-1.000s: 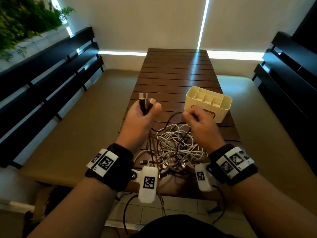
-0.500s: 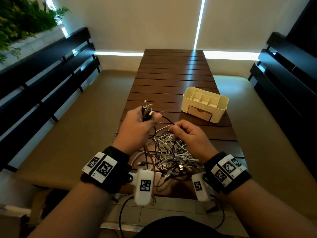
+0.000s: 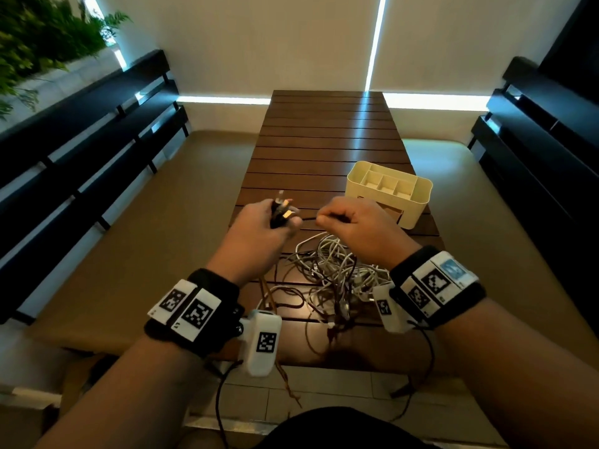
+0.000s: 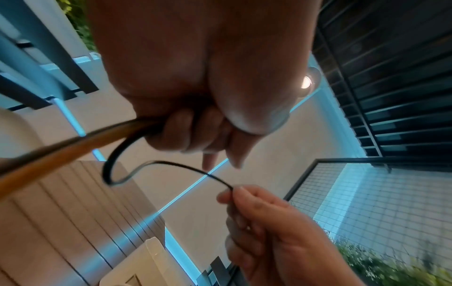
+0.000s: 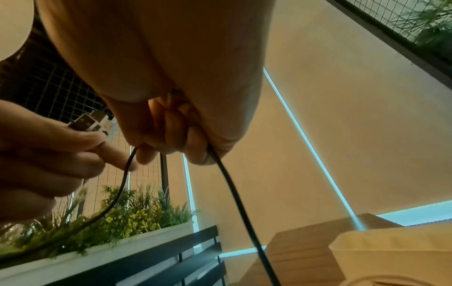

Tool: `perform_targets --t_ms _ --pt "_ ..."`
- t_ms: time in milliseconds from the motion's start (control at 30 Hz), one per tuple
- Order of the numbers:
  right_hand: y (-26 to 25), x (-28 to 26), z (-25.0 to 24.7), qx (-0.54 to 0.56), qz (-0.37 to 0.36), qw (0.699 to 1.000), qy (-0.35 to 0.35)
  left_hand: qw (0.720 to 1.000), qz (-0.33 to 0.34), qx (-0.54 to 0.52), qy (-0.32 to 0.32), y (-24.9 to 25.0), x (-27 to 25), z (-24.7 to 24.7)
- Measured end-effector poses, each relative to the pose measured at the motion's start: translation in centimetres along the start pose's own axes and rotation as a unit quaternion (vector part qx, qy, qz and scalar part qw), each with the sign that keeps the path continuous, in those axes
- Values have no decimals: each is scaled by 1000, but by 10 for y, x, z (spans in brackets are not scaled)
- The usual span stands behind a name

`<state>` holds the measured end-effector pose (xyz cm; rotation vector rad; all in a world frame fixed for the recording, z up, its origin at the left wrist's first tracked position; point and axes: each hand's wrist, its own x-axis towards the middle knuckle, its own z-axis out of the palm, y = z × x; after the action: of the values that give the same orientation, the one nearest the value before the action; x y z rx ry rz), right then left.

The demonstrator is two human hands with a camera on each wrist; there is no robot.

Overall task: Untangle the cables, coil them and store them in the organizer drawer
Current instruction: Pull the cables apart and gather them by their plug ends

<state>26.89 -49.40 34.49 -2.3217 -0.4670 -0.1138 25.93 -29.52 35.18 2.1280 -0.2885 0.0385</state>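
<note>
A tangle of white and brown cables [image 3: 334, 273] lies on the near end of the slatted wooden table [image 3: 324, 147]. My left hand [image 3: 259, 231] is raised above it and grips a bundle of cable plugs [image 3: 281, 211], their ends sticking up past the fingers. My right hand [image 3: 353, 225] pinches a thin black cable [image 4: 186, 168] that loops across to the left fist. In the right wrist view that black cable [image 5: 234, 193] runs down out of my curled fingers. The cream organizer [image 3: 389, 192] stands just beyond my right hand, its drawer front partly hidden.
Dark slatted benches [image 3: 84, 150] line both sides of the tan floor. A planter with green plants [image 3: 39, 37] sits at the far left. Wrist camera leads hang over the table's near edge [image 3: 324, 361].
Both hands have drawn close together in front of the organizer. The right hand has come up from the tangle with the black cable pinched. The left hand has tipped the plug bundle lower.
</note>
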Motion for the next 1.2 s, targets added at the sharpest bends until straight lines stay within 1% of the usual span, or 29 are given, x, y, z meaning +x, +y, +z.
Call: perform_targets --t_ms 33,67,100,167,267,333,367,467,500,533,600,633,667,700,733,767,833,933,1033,1067,1100,1133,1200 --pt "-3 2 0 -1 -10 1000 3 999 8 18 -28 3 1 0" --pt "-6 3 -1 5 -19 1000 8 999 11 27 -43 5 1 0" --pt "-9 3 -1 16 -23 1000 15 999 13 28 -44 5 1 -1" --pt "-10 -1 2 45 -16 999 22 999 24 25 -26 5 2 -3" --pt "-4 -10 17 124 31 992 18 999 47 26 4 7 3 -4" --pt "4 -18 31 166 70 984 11 998 46 -18 45 7 4 -6" --pt "9 -23 39 175 88 981 4 995 40 -62 66 7 4 -8" --pt "29 -37 56 173 138 975 -8 970 12 -210 121 -2 3 -15" --pt "33 -39 57 176 151 973 -2 965 -6 -229 131 -7 1 -16" --pt "36 -40 54 181 159 971 7 964 -25 -226 135 -13 -1 -17" --pt "36 -36 41 180 155 971 41 975 -72 -178 111 -28 -5 -17" --pt "34 -33 32 179 144 971 68 981 -101 -144 78 -34 -6 -18" --pt "32 -28 22 181 129 970 100 986 -127 -99 29 -39 -8 -18" --pt "29 -23 12 182 111 969 128 988 -145 -45 -21 -41 -10 -19" --pt "25 -18 4 175 90 969 147 987 -151 6 -54 -40 -12 -19" --pt "23 -14 -3 157 72 973 152 987 -146 38 -56 -38 -13 -18" --pt "23 -10 -8 95 53 987 118 991 -123 54 -2 -28 -13 -16" --pt "30 -10 -1 2 56 997 46 992 -83 48 86 -8 -11 -17" --pt "36 -14 6 -37 55 998 -1 989 -40 21 143 7 -12 -20" --pt "35 -15 7 -42 50 998 -7 989 -28 11 146 10 -12 -20" --pt "34 -16 7 -45 42 998 -9 991 -17 4 133 11 -12 -18" --pt "30 -16 7 -43 32 998 -9 994 -5 4 108 13 -12 -15" --pt "18 -15 7 -28 8 1000 -1 999 16 33 35 13 -9 -4"
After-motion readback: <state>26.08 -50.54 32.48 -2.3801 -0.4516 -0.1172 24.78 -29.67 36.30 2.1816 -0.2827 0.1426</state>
